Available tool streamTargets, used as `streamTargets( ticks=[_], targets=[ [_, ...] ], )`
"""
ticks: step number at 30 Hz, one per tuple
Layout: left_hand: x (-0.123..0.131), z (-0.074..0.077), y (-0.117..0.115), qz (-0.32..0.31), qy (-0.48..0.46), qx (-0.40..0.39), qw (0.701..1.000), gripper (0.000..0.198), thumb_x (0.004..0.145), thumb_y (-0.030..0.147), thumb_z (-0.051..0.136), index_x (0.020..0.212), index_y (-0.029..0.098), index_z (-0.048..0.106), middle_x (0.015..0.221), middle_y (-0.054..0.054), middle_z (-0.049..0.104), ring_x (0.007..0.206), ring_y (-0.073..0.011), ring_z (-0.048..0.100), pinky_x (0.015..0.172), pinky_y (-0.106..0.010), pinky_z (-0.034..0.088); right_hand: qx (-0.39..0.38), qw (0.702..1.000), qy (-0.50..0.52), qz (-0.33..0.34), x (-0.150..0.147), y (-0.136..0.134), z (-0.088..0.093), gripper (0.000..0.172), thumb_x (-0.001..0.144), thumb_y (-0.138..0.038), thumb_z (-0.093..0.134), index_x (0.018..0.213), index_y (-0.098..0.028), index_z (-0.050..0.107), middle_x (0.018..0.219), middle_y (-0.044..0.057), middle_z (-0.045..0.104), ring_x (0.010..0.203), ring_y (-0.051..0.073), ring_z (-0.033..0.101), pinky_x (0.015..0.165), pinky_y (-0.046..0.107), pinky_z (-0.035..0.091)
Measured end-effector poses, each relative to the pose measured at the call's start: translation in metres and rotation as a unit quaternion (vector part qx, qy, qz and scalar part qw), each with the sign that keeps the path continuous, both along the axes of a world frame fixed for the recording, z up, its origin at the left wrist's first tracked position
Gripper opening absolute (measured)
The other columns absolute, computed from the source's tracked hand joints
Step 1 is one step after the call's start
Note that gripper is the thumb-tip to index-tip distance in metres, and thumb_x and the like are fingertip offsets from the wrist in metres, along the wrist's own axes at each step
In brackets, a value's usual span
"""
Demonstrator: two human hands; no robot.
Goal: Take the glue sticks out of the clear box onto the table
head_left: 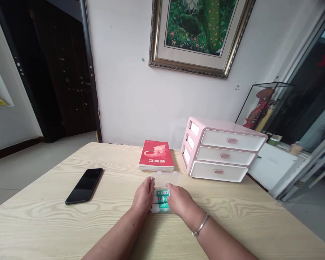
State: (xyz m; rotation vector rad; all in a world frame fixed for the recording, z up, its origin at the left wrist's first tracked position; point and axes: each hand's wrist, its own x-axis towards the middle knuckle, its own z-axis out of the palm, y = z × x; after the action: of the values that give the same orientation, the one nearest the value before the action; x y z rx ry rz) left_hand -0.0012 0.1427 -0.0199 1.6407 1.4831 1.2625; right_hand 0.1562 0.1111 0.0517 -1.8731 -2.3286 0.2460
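A clear plastic box [152, 208] lies on the table in front of me, its transparent lid [166, 177] swung back toward the red book. Inside it, small green-and-white packs [161, 199] with printed labels lie in a stack of rows. My left hand [144, 196] grips the box along its left side, fingers closed near the back corner. At the right side is my right hand [179, 199], its fingers bent around the box edge and close against the packs. Its fingertips are partly hidden, so their exact contact with the packs is unclear.
Behind the box lies a thick red book [156, 155]. A pink drawer unit [222, 150] with white drawer fronts stands at the back right. To the left rests a black smartphone [84, 186]. The wooden table [43, 224] meets a white wall at the back.
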Motion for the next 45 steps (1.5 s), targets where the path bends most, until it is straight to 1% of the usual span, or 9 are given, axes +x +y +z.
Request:
streamTargets(
  ticks=[7, 14, 19, 24, 29, 35, 39, 42, 45],
  targets=[
    [0.000, 0.003, -0.004, 0.017, 0.038, -0.005, 0.999, 0.035, 0.098, 0.045, 0.032, 0.101, 0.022, 0.058, 0.089, -0.005, 0.071, 0.078, -0.0195, 0.069, 0.070, -0.028, 0.048, 0.014, 0.991, 0.112, -0.066, -0.007, 0.015, -0.023, 0.046, 0.076, -0.007, 0.063, 0.121, -0.017, 0.064, 0.115, 0.012, 0.070, 0.109, 0.024, 0.064, 0.092, 0.031, 0.047],
    [-0.003, 0.005, -0.003, -0.005, 0.014, 0.000, 1.000, 0.035, 0.096, 0.038, 0.039, 0.117, 0.018, 0.059, 0.099, -0.008, 0.072, 0.086, -0.0213, 0.069, 0.078, -0.031, 0.051, 0.014, 0.926, 0.360, -0.116, 0.006, 0.031, -0.046, 0.028, 0.072, -0.004, 0.061, 0.095, -0.014, 0.073, 0.077, 0.007, 0.072, 0.071, 0.021, 0.067, 0.068, 0.030, 0.052],
    [-0.018, 0.010, -0.008, 0.031, 0.038, 0.050, 0.998, 0.044, 0.090, 0.034, 0.049, 0.131, 0.017, 0.051, 0.113, -0.010, 0.066, 0.098, -0.0217, 0.066, 0.082, -0.034, 0.053, 0.035, 0.887, 0.443, -0.122, 0.012, 0.030, -0.044, 0.027, 0.069, -0.004, 0.058, 0.089, -0.012, 0.074, 0.080, 0.008, 0.073, 0.076, 0.019, 0.068, 0.070, 0.027, 0.053],
    [-0.022, 0.025, -0.037, 0.119, 0.120, 0.200, 0.965, 0.033, 0.086, 0.025, 0.052, 0.118, 0.018, 0.053, 0.108, -0.011, 0.060, 0.100, -0.0257, 0.062, 0.082, -0.041, 0.054, 0.045, 0.859, 0.493, -0.133, 0.019, 0.022, -0.024, 0.029, 0.066, -0.009, 0.058, 0.089, -0.012, 0.075, 0.076, 0.006, 0.072, 0.073, 0.019, 0.067, 0.066, 0.027, 0.051],
    [-0.013, 0.049, -0.073, -0.071, 0.202, 0.298, 0.930, 0.036, 0.085, 0.027, 0.059, 0.120, 0.021, 0.054, 0.114, -0.012, 0.058, 0.105, -0.0257, 0.059, 0.089, -0.040, 0.052, 0.031, 0.825, 0.558, -0.091, 0.019, -0.004, 0.000, 0.032, 0.064, -0.020, 0.063, 0.093, -0.012, 0.074, 0.078, 0.006, 0.070, 0.067, 0.018, 0.062, 0.062, 0.028, 0.050],
    [-0.018, 0.062, -0.086, -0.142, 0.248, 0.190, 0.939, 0.067, 0.074, 0.014, 0.059, 0.139, 0.027, 0.045, 0.118, -0.010, 0.063, 0.103, -0.0256, 0.062, 0.088, -0.037, 0.051, -0.017, 0.818, 0.574, 0.003, -0.002, -0.040, 0.010, 0.031, 0.071, -0.029, 0.065, 0.096, -0.012, 0.073, 0.080, 0.007, 0.069, 0.068, 0.017, 0.061, 0.063, 0.028, 0.050],
    [-0.041, 0.059, -0.079, -0.151, 0.248, 0.115, 0.950, 0.061, 0.073, 0.013, 0.056, 0.131, 0.031, 0.052, 0.105, -0.004, 0.068, 0.087, -0.0210, 0.066, 0.075, -0.028, 0.050, -0.003, 0.831, 0.556, 0.016, -0.008, -0.040, 0.005, 0.041, 0.079, -0.033, 0.061, 0.115, -0.013, 0.068, 0.091, 0.008, 0.069, 0.070, 0.017, 0.062, 0.058, 0.027, 0.051],
    [-0.070, 0.052, -0.060, -0.084, 0.231, 0.083, 0.966, 0.057, 0.074, 0.018, 0.058, 0.130, 0.028, 0.054, 0.114, -0.005, 0.068, 0.096, -0.0221, 0.067, 0.082, -0.027, 0.049, 0.099, 0.870, 0.482, 0.009, 0.002, -0.033, -0.004, 0.037, 0.086, -0.026, 0.053, 0.119, -0.016, 0.066, 0.103, 0.010, 0.069, 0.080, 0.018, 0.064, 0.070, 0.029, 0.054],
    [-0.095, 0.043, -0.032, 0.058, 0.265, 0.031, 0.962, 0.058, 0.075, 0.022, 0.058, 0.132, 0.025, 0.053, 0.119, -0.009, 0.067, 0.100, -0.0261, 0.066, 0.083, -0.030, 0.048, 0.129, 0.922, 0.364, 0.029, 0.014, -0.031, -0.016, 0.031, 0.089, -0.018, 0.048, 0.111, -0.017, 0.070, 0.108, 0.010, 0.071, 0.096, 0.021, 0.065, 0.088, 0.032, 0.051]
  ],
)
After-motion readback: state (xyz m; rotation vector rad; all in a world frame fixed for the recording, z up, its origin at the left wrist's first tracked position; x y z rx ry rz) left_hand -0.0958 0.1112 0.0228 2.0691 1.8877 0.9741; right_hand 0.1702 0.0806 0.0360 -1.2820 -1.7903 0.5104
